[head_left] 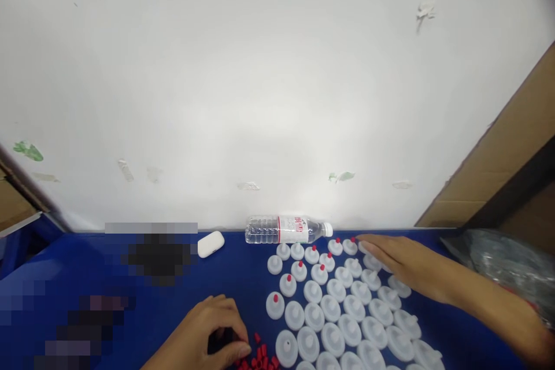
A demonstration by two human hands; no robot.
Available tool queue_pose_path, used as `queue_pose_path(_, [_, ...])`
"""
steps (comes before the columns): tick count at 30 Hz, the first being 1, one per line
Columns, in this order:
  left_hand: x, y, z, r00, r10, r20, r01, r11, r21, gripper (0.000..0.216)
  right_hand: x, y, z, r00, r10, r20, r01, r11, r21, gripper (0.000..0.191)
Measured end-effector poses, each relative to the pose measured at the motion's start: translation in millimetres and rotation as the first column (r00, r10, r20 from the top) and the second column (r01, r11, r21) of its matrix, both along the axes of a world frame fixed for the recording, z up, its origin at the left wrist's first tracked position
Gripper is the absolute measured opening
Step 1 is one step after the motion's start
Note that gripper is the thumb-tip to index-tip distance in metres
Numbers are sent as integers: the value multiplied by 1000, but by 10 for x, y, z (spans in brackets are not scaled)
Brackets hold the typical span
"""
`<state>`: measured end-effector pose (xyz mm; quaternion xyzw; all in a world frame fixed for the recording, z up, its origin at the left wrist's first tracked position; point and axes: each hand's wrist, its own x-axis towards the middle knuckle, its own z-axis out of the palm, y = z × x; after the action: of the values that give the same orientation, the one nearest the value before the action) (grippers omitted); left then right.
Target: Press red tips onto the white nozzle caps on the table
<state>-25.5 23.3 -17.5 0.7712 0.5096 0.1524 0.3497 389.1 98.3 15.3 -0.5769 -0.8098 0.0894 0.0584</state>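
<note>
My right hand (401,263) reaches across the far rows of several white plastic caps (342,312) standing on the blue table (243,289). Its fingertips pinch a small red tip (353,239) at a cap in the back row. Some back-row caps carry red tips (321,267); the nearer ones are plain white. My left hand (212,332) rests curled at the near edge, fingers closed over a dark object, beside a small heap of loose red tips (260,358).
A clear water bottle (286,229) lies on its side against the white wall (260,98). A white earbud case (211,243) sits to its left. Cardboard (498,150) leans at the right, above a bag of clear plastic (503,266). Blurred patches cover the table's left.
</note>
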Motion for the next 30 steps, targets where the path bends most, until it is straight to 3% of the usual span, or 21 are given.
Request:
queue_pose_path(5, [30, -36, 30, 992, 96, 78, -98, 995, 34, 25, -525, -242, 297, 976, 161, -145, -130, 971, 200, 47])
queue_pose_path(10, [50, -2, 48, 977, 140, 164, -136, 990, -33, 30, -948, -406, 143, 942, 314, -119, -283, 933, 223, 43])
queue_pose_path(14, [35, 39, 28, 977, 129, 172, -127, 992, -20, 32, -1033, -398, -13, 944, 310, -115, -289, 943, 167, 47])
queue_pose_path(20, [8, 70, -40, 971, 159, 177, -166, 986, 21, 32, -1123, -324, -68, 955, 281, -97, -266, 953, 144, 51])
queue_pose_path(27, [-15, 87, -40, 944, 191, 269, -217, 974, 69, 23, -1182, -322, -124, 953, 280, -113, -261, 952, 159, 50])
queue_pose_path(30, [-20, 83, -36, 939, 157, 307, -197, 975, 103, 27, -1182, -309, -69, 946, 295, -134, -259, 938, 232, 45])
